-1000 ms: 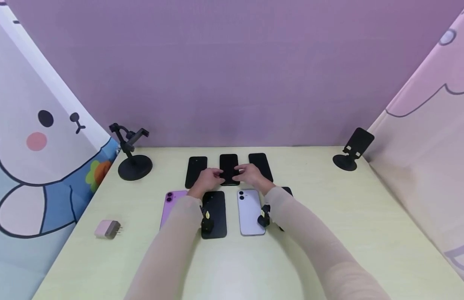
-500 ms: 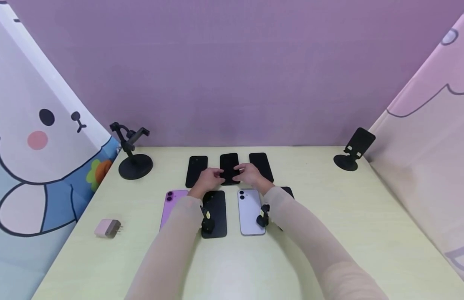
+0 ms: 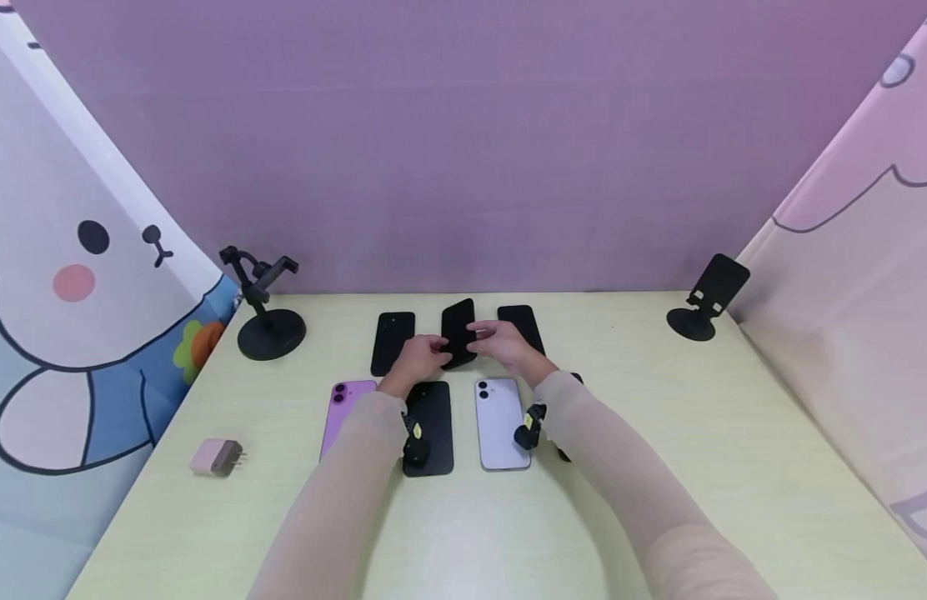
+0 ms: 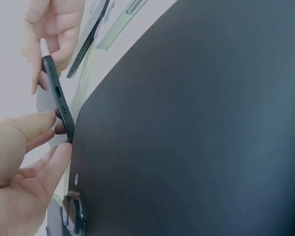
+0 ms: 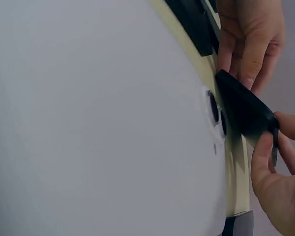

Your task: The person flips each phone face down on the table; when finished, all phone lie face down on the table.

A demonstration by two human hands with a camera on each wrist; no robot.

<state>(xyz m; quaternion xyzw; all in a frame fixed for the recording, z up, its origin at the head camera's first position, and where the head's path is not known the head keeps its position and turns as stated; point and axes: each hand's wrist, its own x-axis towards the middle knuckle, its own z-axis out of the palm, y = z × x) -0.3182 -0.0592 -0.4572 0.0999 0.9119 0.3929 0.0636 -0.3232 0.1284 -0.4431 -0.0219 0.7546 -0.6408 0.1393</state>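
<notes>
A black phone (image 3: 458,329) in the middle of the back row is tilted, its right side lifted off the table and its left lower edge low. My left hand (image 3: 420,362) pinches its lower left edge. On the raised right edge, my right hand (image 3: 508,346) grips with thumb and fingers. In the left wrist view the charging port end of the phone (image 4: 58,93) shows between both hands. The right wrist view has the same phone (image 5: 246,105) slanting between my left hand (image 5: 253,37) above and my right hand (image 5: 282,191) below.
Black phones flank it, one left (image 3: 392,343) and one right (image 3: 522,327). Nearer lie a purple phone (image 3: 342,410), a dark phone (image 3: 436,437), a pale lavender phone (image 3: 498,429) and a mostly hidden dark one. Black stands (image 3: 271,335) (image 3: 719,287) and a charger (image 3: 214,457) sit outward.
The middle black phone lay flat between my hands; its right side has now been raised. My right hand has moved slightly up with it, while the left stays nearly in place.
</notes>
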